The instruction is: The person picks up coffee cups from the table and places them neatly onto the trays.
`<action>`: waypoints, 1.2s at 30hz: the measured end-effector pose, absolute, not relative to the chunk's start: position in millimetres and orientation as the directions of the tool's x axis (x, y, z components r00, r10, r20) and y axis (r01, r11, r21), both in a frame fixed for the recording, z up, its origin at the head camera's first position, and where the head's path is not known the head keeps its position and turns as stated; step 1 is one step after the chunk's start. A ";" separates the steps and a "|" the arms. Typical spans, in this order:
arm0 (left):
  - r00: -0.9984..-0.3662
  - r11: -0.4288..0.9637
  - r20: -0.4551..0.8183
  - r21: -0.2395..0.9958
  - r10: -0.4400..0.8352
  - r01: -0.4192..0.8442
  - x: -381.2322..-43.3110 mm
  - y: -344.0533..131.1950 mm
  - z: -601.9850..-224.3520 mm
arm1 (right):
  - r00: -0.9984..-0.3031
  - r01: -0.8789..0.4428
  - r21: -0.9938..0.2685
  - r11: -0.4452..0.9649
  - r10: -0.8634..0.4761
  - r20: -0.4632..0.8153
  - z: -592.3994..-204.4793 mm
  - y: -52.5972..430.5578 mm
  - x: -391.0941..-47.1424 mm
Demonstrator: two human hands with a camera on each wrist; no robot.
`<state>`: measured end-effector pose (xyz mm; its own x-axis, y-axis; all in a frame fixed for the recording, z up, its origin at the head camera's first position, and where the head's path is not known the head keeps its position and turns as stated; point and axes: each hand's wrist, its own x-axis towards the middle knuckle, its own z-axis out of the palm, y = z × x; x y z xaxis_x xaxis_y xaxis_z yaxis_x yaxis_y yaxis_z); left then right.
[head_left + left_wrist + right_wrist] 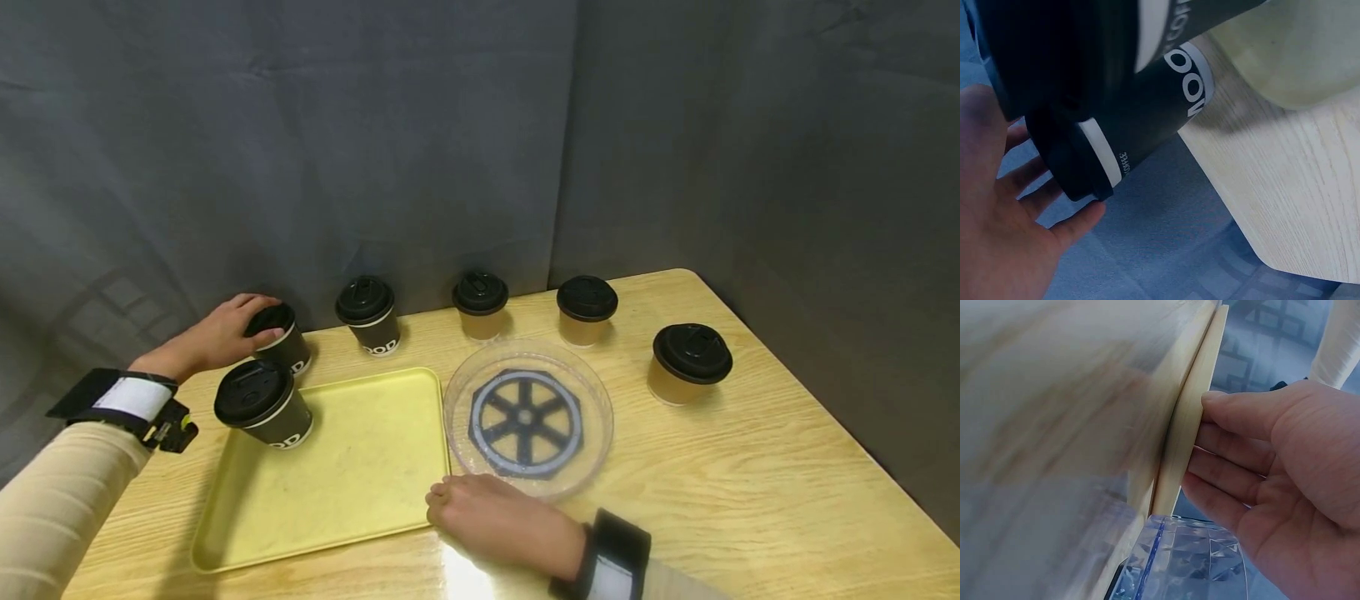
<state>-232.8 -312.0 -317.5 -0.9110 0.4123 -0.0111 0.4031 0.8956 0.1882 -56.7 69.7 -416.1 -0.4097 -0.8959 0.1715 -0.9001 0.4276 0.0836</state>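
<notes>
My left hand [238,330] curls round the black lid of a dark coffee cup [294,354] at the back left. Its fingers [1082,222] reach about the lid's edge in the left wrist view. Just in front, another lidded dark coffee cup [279,415] stands on the left end of the yellow tray [367,450] and hides part of the held cup. At the tray's front right corner, my right hand [506,521] grips the rim, with thumb and fingertips [1213,399] right at the edge in the right wrist view.
A clear round dish [600,408] with a dark wheel-like pattern sits against the tray's right side. Behind stands a dark cup [375,333]. Three brown cups, [482,323] the nearest to it, curve along the back and right. A grey curtain [420,150] hangs behind the table.
</notes>
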 end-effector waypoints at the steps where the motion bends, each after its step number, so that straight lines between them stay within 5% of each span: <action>1: -0.911 0.896 -0.010 0.190 0.412 0.402 -232.6 -311.7 -316.7 | -0.410 -0.900 0.084 0.428 -0.896 0.171 -415.7 69.5 -56.6; 11: -0.937 0.931 -0.109 0.196 0.332 0.307 -232.8 -313.7 -310.2 | -0.404 -0.901 0.095 0.424 -0.898 0.177 -415.6 68.1 -57.0; 36: -0.946 0.941 -0.102 0.181 0.307 0.286 -232.0 -307.9 -297.3 | -0.412 -0.899 0.086 0.430 -0.895 0.172 -415.7 70.3 -56.2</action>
